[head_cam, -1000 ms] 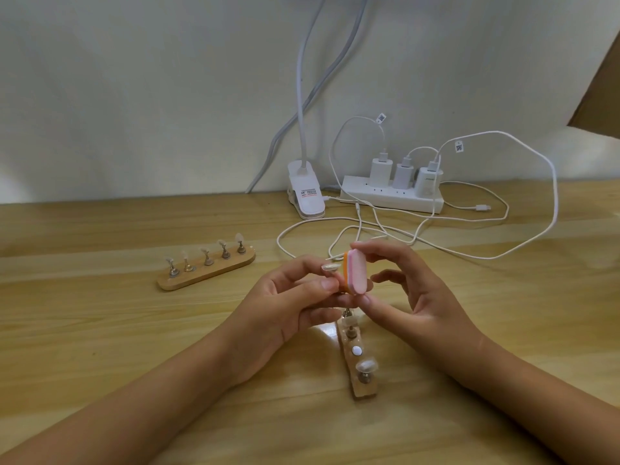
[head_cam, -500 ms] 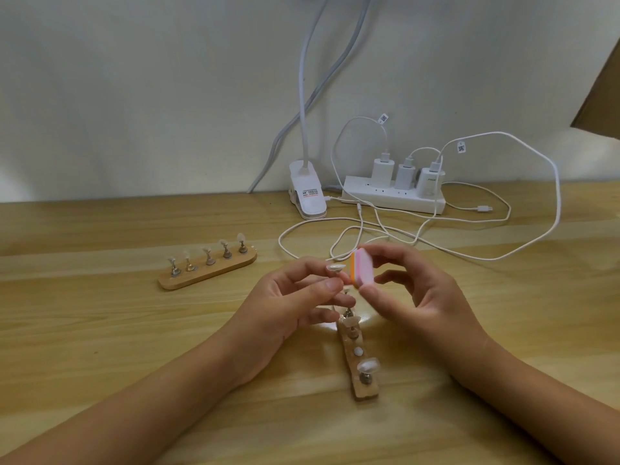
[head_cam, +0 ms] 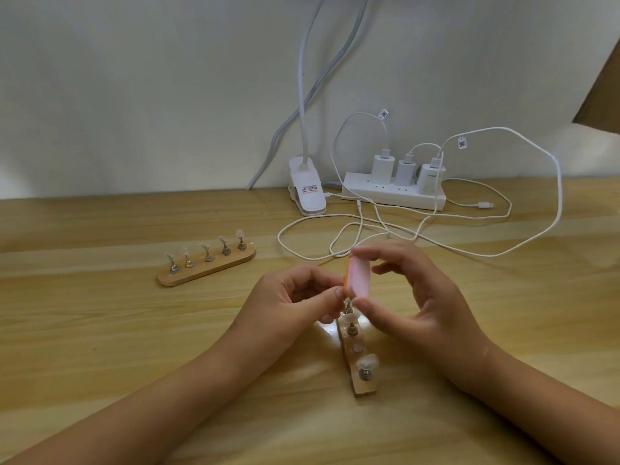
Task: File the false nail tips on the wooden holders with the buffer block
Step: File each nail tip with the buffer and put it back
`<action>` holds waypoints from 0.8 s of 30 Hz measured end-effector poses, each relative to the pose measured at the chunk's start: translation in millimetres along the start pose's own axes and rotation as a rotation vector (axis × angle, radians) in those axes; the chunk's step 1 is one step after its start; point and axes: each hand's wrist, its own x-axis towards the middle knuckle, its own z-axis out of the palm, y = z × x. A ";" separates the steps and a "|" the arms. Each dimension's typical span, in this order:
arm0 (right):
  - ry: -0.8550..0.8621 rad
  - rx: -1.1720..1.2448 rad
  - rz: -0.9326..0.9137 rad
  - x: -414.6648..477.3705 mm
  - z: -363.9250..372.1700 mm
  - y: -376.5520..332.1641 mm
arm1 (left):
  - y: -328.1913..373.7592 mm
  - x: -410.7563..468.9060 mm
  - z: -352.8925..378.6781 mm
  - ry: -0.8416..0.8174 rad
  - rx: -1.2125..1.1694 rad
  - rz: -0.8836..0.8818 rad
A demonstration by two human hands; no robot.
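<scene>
Right hand (head_cam: 422,307) is the grip on the buffer block (head_cam: 359,276): index finger on its top end, thumb under its bottom end, other fingers spread loose behind. Block's long axis is near upright, pale pink face turned toward the camera, orange layer on the left side. Left hand (head_cam: 288,303) has curled fingers, with thumb and index pinched tight against the block's left face. It looks to be holding a small peg (head_cam: 347,307) that carries a nail tip, but the tip itself is hidden between fingertips and block. So the work point lies just left of the block, touching or nearly so. The left hand feeds it and the right hand would do the stroking, likely up and down along the block's length. Directly under both hands is the near holder (head_cam: 360,387), long axis running away from the person, two tips visible on it and one bare round spot between them. Its tips sit just below the block's bottom end, so a long downstroke risks knocking them. Far holder (head_cam: 214,271) lies well apart to the left on the surface (head_cam: 100,330), five tips on it, untouched. Cables (head_cam: 469,253) loop close behind the right hand; open room is left and toward the person.
</scene>
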 end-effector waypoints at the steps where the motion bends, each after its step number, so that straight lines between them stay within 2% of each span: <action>1: -0.027 -0.026 -0.026 -0.6 0.9 -0.6 | -0.1 0.0 -0.1 -0.005 0.016 0.005; 6: 0.030 -0.034 0.050 2.4 -2.2 3.2 | -0.2 0.6 -0.7 0.020 0.003 0.025; 10: -0.022 -0.097 -0.060 -1.1 0.6 1.8 | -0.2 -0.1 0.9 0.009 0.064 0.058; 14: 0.015 -0.027 0.023 1.7 -2.0 4.9 | -0.4 0.2 0.7 0.030 0.076 0.059; 18: -0.058 0.004 -0.028 -1.6 1.1 1.8 | 1.0 -1.2 1.8 -0.010 0.159 0.096; 22: -0.018 0.103 0.137 1.1 -3.2 5.8 | 0.3 -1.7 2.9 0.024 0.141 0.085; 24: -0.051 0.116 0.117 0.0 -2.7 3.5 | -0.3 -2.0 3.2 0.014 0.175 0.094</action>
